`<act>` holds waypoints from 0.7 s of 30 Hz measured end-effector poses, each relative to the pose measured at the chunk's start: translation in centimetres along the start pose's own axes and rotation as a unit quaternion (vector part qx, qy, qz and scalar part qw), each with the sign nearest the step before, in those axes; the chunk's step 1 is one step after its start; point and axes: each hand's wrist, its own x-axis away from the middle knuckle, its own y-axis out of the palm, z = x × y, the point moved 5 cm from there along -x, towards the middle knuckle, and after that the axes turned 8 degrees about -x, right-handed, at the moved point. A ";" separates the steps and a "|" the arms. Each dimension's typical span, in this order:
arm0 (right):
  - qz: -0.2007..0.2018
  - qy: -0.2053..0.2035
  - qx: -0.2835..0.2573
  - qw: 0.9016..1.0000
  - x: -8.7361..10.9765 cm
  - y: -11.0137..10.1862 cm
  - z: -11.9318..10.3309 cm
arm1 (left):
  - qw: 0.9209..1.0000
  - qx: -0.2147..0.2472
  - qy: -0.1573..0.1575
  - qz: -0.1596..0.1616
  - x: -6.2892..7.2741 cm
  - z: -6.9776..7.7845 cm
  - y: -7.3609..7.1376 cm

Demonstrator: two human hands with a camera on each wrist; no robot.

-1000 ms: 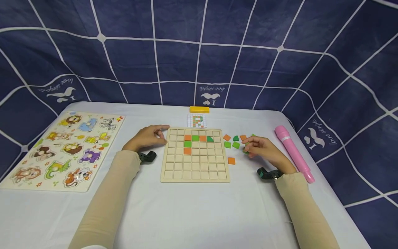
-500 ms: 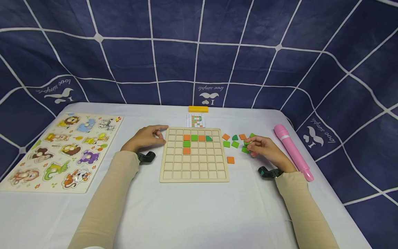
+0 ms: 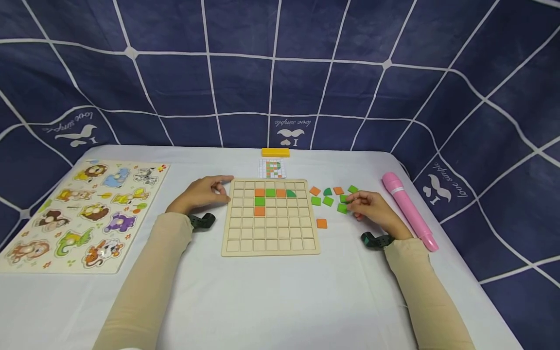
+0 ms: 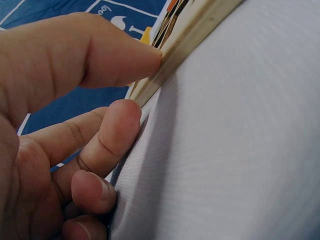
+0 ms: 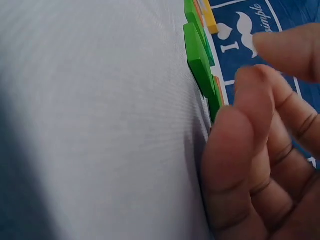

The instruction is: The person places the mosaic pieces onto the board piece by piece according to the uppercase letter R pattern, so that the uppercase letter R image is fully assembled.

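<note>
A wooden grid board (image 3: 271, 233) lies flat, with an L of orange and green square tiles and a dark green quarter-round piece (image 3: 291, 194) set in its upper cells. My left hand (image 3: 202, 192) touches its left side: the thumb (image 4: 145, 65) presses the edge and the index finger reaches the top left corner. To the right of the board, my right hand (image 3: 369, 206) hovers low beside loose tiles, its fingertips close to a green square tile (image 3: 342, 208) and another green tile behind it. In the right wrist view nothing shows between thumb and fingers.
Several loose orange and green tiles, with one orange tile (image 3: 322, 223) nearer me, lie right of the board. Behind it are a pattern card (image 3: 272, 168) and a yellow block (image 3: 275, 152). A pink microphone (image 3: 410, 210) lies far right, an animal puzzle (image 3: 78, 216) left.
My right fingers have drawn slightly right off the green tiles, which now show more fully. The left hand keeps its place at the board; the whole head view has shifted a little.
</note>
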 end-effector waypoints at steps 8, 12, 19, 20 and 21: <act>0.013 0.016 0.067 0.998 0.1 -0.2 -0.2 | 1.000 0.000 -0.003 0.002 -0.1 0.2 -0.2; 0.022 0.008 0.095 0.995 -0.1 0.0 -0.4 | 1.000 0.000 -0.004 0.002 -0.1 0.2 -0.3; 0.034 0.007 0.149 0.988 -0.1 0.4 -0.5 | 1.000 -0.003 -0.008 0.000 0.0 0.2 -0.1; 0.035 0.009 0.151 0.988 -0.1 0.4 -0.4 | 1.000 -0.002 -0.009 -0.002 0.1 0.2 0.0; 0.035 0.011 0.151 0.988 0.0 0.4 -0.3 | 1.000 -0.001 -0.011 -0.002 0.1 0.2 0.1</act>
